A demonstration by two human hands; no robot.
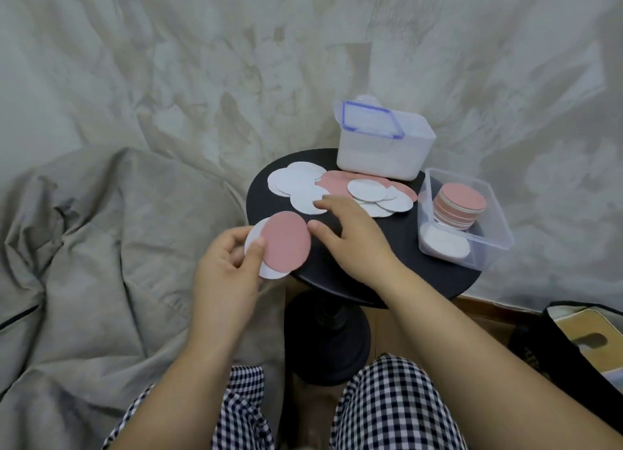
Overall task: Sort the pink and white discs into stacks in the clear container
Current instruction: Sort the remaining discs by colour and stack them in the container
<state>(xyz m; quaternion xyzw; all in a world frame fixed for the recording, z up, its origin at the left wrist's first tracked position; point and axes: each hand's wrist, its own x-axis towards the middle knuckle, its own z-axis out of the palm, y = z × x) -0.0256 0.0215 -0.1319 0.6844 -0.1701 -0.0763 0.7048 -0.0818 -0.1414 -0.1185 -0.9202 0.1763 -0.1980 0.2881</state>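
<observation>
View from the head camera, looking down. The left hand (229, 267) pinches a pink disc (286, 240) fanned over a held white disc (271, 271), thumb on top and fingers curled beneath, just off the near-left edge of the black round table (421, 274). The right hand (354, 247) lies over the tabletop with fingers loosely extended and grasping nothing; its forefinger tip touches a loose white disc (305, 202) at the near edge of the unsorted pile (365, 190) of overlapping pink and white discs. At the table's right edge stands the clear container (499, 220), holding a pink stack (462, 200) at its far end and a white stack (445, 247) at its near end, side by side. Behind the pile, a translucent tub (381, 159) carries a blue-sealed lid (371, 122) resting tilted in its mouth. Checked trousers (394, 409) fill the lower edge; grey bedding (101, 230) lies at left.
</observation>
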